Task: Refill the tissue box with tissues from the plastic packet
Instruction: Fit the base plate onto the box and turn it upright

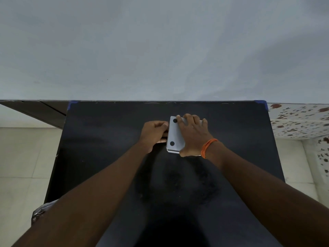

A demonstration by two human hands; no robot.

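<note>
A white tissue box [175,133] lies upside down on the black table [106,139], its flat base with two black round feet facing up. My right hand [193,134], with an orange thread band at the wrist, lies spread over the box and presses on its right part. My left hand [154,133] grips the box's left edge, its fingers curled around something white at that side; what exactly it pinches is hidden. No plastic packet shows on the table top.
A pale grey wall rises right behind the table's far edge. Blue tape marks the two far corners [261,103]. Crumpled clear plastic [41,210] peeks out beside my left forearm at the table's left front edge. Tiled floor lies on both sides.
</note>
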